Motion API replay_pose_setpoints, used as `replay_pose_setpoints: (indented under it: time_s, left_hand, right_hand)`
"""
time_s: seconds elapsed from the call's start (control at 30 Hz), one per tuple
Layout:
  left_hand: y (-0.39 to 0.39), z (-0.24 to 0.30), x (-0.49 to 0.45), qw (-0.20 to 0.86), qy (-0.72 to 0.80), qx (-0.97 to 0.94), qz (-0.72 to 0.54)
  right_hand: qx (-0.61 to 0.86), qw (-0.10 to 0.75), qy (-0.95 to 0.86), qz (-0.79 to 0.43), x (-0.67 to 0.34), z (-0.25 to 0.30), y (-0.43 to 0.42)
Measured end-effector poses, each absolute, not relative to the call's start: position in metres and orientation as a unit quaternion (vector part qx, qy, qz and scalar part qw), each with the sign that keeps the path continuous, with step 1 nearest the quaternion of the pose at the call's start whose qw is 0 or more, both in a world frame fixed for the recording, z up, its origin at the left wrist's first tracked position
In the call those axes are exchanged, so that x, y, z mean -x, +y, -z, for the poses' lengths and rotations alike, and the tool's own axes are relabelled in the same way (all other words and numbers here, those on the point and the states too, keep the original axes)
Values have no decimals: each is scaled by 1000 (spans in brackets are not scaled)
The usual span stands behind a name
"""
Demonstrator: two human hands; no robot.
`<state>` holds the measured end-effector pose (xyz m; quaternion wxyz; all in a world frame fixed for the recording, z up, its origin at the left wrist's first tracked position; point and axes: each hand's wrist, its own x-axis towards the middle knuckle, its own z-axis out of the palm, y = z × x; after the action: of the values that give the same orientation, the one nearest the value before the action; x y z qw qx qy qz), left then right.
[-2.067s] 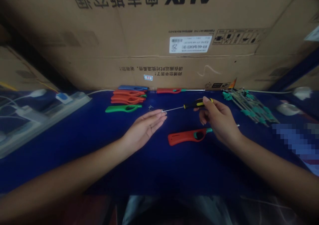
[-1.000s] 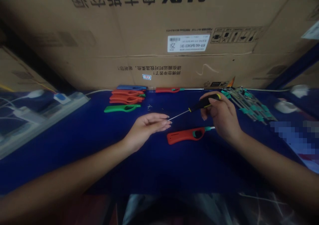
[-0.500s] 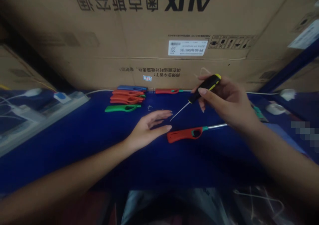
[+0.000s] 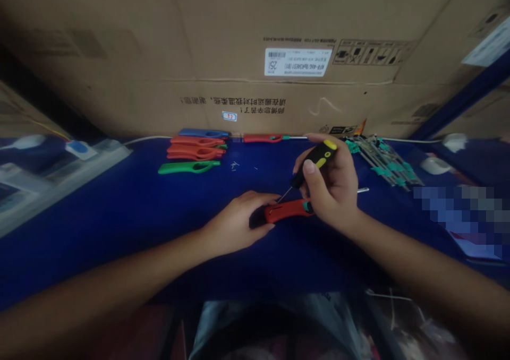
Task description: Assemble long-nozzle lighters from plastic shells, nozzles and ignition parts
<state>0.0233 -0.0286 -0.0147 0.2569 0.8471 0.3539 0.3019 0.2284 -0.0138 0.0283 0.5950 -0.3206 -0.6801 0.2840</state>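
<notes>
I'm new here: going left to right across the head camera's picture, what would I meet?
Power strip → green lighter casing → the person's left hand → screwdriver held in the right hand → metal rods with teal parts.

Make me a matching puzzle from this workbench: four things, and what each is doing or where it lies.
1. Left hand
2. Right hand
3. Green handle
4. Metal rods

A. Nearest the person in the row of coloured handles
B. Heaped toward the table's right
C. Thumb and fingers about a red lighter's end
D. Gripping a screwdriver

Pairs: 1-C, 2-D, 3-A, 4-B.
</notes>
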Motion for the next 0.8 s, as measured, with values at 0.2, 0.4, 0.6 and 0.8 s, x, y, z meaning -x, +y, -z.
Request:
replay_pose_setpoints:
  time_s: [0.2, 0.4, 0.6, 0.8]
  left_hand:
    - [-29, 12, -24, 259, 345, -852, -298]
    - [-29, 14, -24, 256, 342, -854, -297]
    - [-28, 13, -24, 252, 344, -856, -292]
    - [-27, 16, -23, 257, 342, -853, -298]
  right_hand:
    - [308, 566, -708, -289, -233, -26, -17]
    - [284, 558, -725, -287, -233, -23, -18]
    - [255, 543, -751, -278, -233, -22, -18]
    - [263, 522, -772, -249, -233, -16, -15]
